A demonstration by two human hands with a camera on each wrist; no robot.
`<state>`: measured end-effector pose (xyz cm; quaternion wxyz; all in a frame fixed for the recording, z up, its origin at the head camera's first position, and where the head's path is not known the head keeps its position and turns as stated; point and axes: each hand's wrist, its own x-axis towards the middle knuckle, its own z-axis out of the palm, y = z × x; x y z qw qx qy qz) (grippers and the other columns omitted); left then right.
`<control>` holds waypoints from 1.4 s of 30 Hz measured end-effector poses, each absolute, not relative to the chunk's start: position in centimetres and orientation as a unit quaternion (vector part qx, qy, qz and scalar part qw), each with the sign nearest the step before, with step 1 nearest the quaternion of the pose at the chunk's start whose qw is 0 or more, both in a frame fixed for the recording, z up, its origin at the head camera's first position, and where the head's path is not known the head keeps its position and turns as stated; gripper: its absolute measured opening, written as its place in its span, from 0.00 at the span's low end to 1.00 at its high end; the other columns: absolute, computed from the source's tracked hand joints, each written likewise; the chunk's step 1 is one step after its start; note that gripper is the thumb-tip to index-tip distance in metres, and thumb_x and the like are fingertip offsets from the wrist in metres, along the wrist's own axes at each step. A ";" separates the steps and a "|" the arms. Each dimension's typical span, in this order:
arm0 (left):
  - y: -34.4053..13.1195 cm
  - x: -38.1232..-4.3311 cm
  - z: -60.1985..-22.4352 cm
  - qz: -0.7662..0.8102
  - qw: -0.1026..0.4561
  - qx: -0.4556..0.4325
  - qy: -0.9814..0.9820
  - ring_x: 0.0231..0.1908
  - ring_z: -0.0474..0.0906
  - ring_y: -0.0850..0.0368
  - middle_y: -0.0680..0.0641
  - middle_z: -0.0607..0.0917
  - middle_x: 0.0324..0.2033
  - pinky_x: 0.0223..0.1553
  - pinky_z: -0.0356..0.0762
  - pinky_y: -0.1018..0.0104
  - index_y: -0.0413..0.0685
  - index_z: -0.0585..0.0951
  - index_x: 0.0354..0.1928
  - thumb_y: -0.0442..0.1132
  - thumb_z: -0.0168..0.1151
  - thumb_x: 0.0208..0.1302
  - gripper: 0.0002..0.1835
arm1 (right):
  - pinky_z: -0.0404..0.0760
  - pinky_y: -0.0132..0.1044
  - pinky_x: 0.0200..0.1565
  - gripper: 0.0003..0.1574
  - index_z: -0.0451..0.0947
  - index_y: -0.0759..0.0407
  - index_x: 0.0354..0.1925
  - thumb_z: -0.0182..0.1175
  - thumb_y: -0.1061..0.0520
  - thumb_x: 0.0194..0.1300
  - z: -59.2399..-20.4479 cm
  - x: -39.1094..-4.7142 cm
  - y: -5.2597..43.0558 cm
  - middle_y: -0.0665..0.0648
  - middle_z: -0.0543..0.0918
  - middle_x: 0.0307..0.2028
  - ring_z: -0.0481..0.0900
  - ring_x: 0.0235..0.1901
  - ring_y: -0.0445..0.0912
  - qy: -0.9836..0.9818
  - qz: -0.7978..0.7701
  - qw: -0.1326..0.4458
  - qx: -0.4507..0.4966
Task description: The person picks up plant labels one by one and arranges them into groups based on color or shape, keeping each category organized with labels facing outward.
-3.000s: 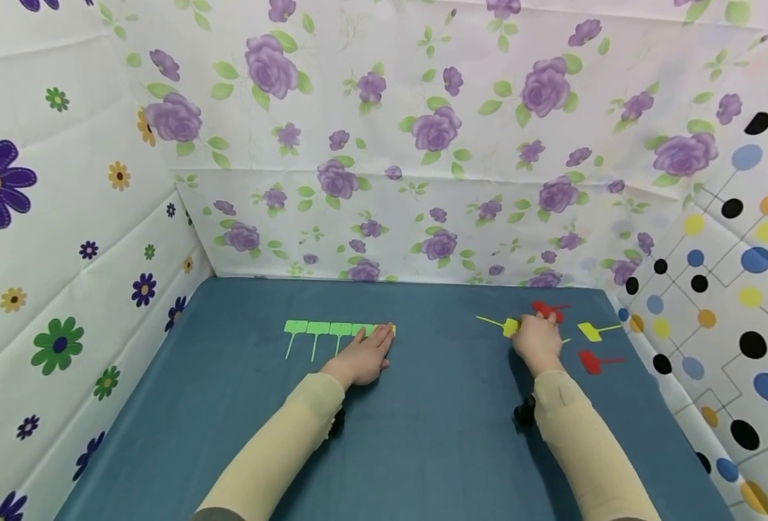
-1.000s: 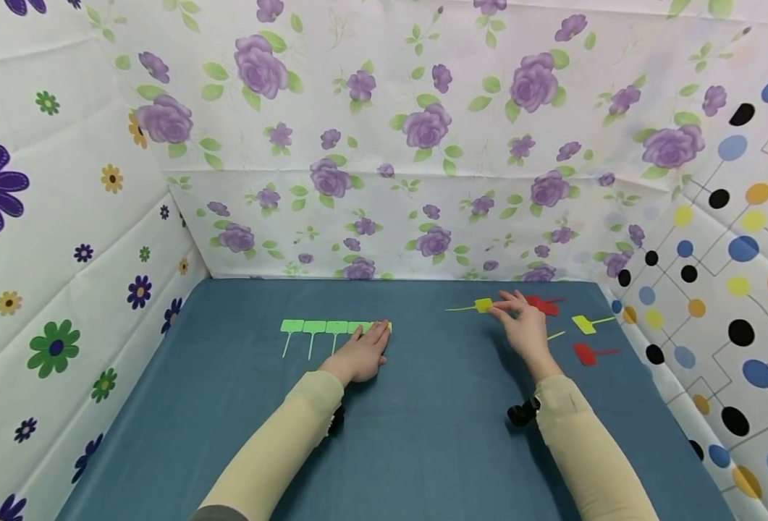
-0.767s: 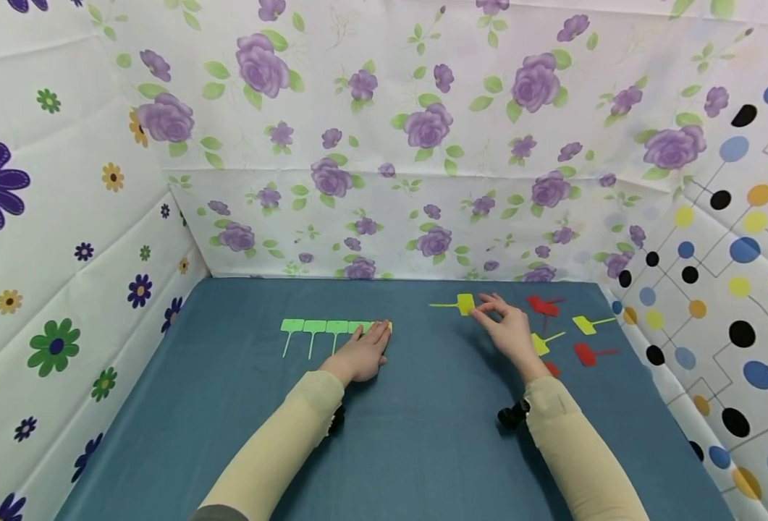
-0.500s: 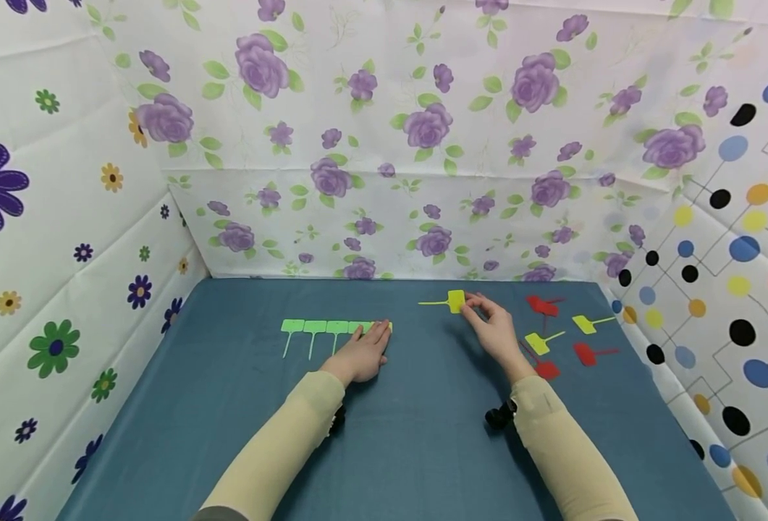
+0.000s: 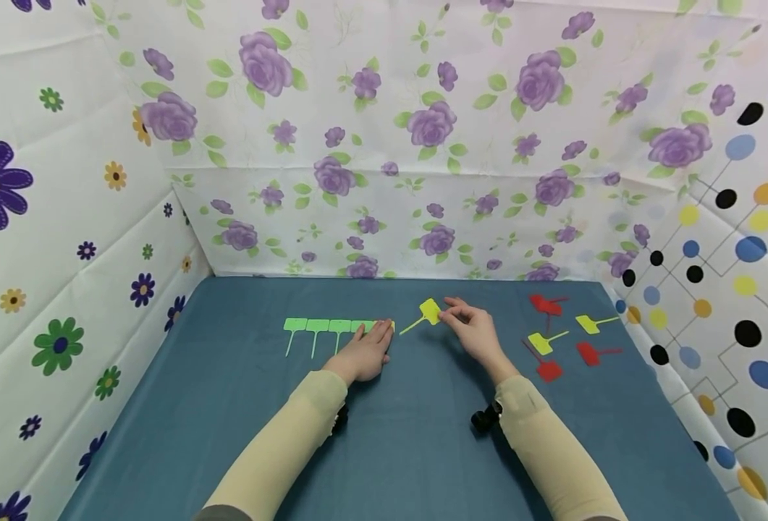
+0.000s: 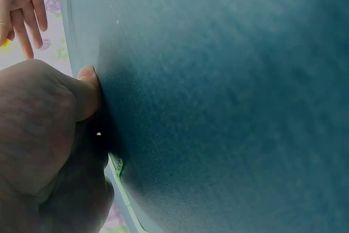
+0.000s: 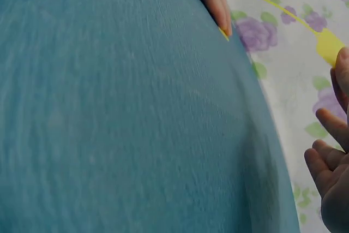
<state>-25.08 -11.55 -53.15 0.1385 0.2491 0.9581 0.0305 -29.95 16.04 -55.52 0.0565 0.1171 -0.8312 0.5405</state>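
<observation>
Pinching a yellow tag [image 5: 430, 311]: right hand [image 5: 473, 333], thumb to finger.
Square-headed, its thin stem [image 5: 412, 326] slanting toward the left hand [image 5: 363, 354], outstretched on green tags [image 5: 340, 325].

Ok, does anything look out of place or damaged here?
Nothing looks damaged or spilled. The flat, thin-stemmed red tags and yellow tags on the right lie at mixed angles, two red ones apparently overlapping, which looks untidy against the neat row of flat green tags.

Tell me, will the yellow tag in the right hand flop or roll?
The yellow tag is probably fairly stiff: the right hand pinches one edge, yet the stem sticks out straight. It's likely light, since it looks thin. Being flat, it probably won't roll.
</observation>
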 end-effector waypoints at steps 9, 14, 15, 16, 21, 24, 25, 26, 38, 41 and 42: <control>-11.7 -26.1 -55.2 0.076 0.145 0.240 0.957 0.85 0.35 0.50 0.45 0.43 0.87 0.83 0.32 0.43 0.43 0.50 0.87 0.45 0.44 0.88 0.34 | 0.67 0.57 0.76 0.14 0.89 0.61 0.46 0.63 0.52 0.81 -55.4 -30.0 15.1 0.61 0.79 0.70 0.62 0.80 0.58 -0.843 0.522 0.022 0.129; -11.6 -26.0 -54.9 0.069 0.151 0.233 0.958 0.85 0.35 0.50 0.45 0.42 0.87 0.83 0.32 0.43 0.43 0.49 0.87 0.45 0.44 0.88 0.34 | 0.58 0.61 0.79 0.18 0.86 0.62 0.46 0.59 0.48 0.84 -55.1 -30.1 14.3 0.63 0.75 0.74 0.57 0.81 0.60 -0.852 0.510 -0.002 0.118; -11.6 -26.0 -55.0 0.074 0.148 0.234 0.958 0.85 0.36 0.50 0.45 0.43 0.87 0.83 0.33 0.44 0.43 0.50 0.87 0.45 0.44 0.88 0.34 | 0.57 0.62 0.79 0.19 0.85 0.62 0.47 0.58 0.47 0.84 -55.0 -30.0 14.2 0.63 0.73 0.75 0.55 0.82 0.60 -0.854 0.506 -0.008 0.117; -11.5 -25.9 -54.6 0.067 0.149 0.233 0.959 0.85 0.37 0.49 0.45 0.43 0.87 0.83 0.34 0.44 0.43 0.50 0.87 0.45 0.44 0.89 0.34 | 0.57 0.62 0.79 0.20 0.85 0.62 0.48 0.58 0.47 0.84 -54.9 -30.0 14.1 0.63 0.72 0.76 0.54 0.82 0.60 -0.856 0.503 -0.013 0.116; -11.6 -26.0 -55.0 0.066 0.153 0.232 0.958 0.85 0.34 0.50 0.46 0.41 0.87 0.83 0.31 0.44 0.44 0.48 0.87 0.45 0.44 0.89 0.35 | 0.54 0.65 0.79 0.23 0.87 0.59 0.50 0.58 0.41 0.83 -54.7 -30.4 13.7 0.63 0.67 0.79 0.47 0.84 0.62 -0.869 0.482 -0.035 0.110; -11.5 -25.9 -54.6 0.056 0.156 0.233 0.958 0.85 0.35 0.49 0.45 0.42 0.87 0.83 0.33 0.43 0.43 0.48 0.87 0.45 0.44 0.89 0.35 | 0.52 0.66 0.79 0.25 0.88 0.58 0.51 0.58 0.40 0.83 -54.9 -30.9 13.5 0.64 0.65 0.80 0.44 0.84 0.64 -0.880 0.461 -0.046 0.104; -11.5 -25.7 -54.2 0.049 0.156 0.235 0.958 0.85 0.36 0.49 0.44 0.42 0.87 0.83 0.35 0.43 0.43 0.49 0.87 0.46 0.45 0.89 0.35 | 0.51 0.66 0.80 0.25 0.89 0.58 0.52 0.58 0.40 0.83 -54.9 -31.0 13.4 0.65 0.64 0.80 0.44 0.84 0.64 -0.885 0.452 -0.050 0.103; -11.5 -25.5 -53.9 0.043 0.156 0.237 0.958 0.85 0.37 0.48 0.44 0.43 0.87 0.83 0.36 0.43 0.43 0.49 0.87 0.46 0.45 0.89 0.35 | 0.51 0.66 0.79 0.25 0.89 0.59 0.52 0.58 0.41 0.83 -54.9 -31.2 13.3 0.66 0.63 0.80 0.43 0.84 0.65 -0.889 0.443 -0.052 0.103; -11.6 -25.1 -53.2 0.028 0.154 0.252 0.955 0.85 0.39 0.47 0.43 0.44 0.86 0.84 0.40 0.47 0.42 0.50 0.87 0.47 0.45 0.89 0.35 | 0.51 0.67 0.79 0.24 0.89 0.63 0.50 0.59 0.44 0.82 -55.7 -32.8 12.6 0.72 0.61 0.80 0.40 0.83 0.69 -0.920 0.373 -0.065 0.103; -11.5 -25.2 -53.3 0.036 0.158 0.250 0.955 0.85 0.38 0.47 0.42 0.43 0.86 0.84 0.40 0.48 0.42 0.49 0.87 0.46 0.45 0.89 0.35 | 0.52 0.68 0.79 0.23 0.90 0.61 0.46 0.59 0.45 0.82 -55.7 -33.1 12.5 0.73 0.61 0.79 0.41 0.82 0.70 -0.924 0.362 -0.064 0.106; -11.5 -25.2 -53.3 0.039 0.159 0.249 0.955 0.85 0.37 0.47 0.42 0.43 0.86 0.84 0.39 0.49 0.41 0.49 0.87 0.46 0.45 0.89 0.35 | 0.52 0.68 0.78 0.23 0.90 0.61 0.45 0.59 0.45 0.82 -55.7 -33.2 12.5 0.73 0.61 0.79 0.41 0.82 0.70 -0.925 0.359 -0.064 0.106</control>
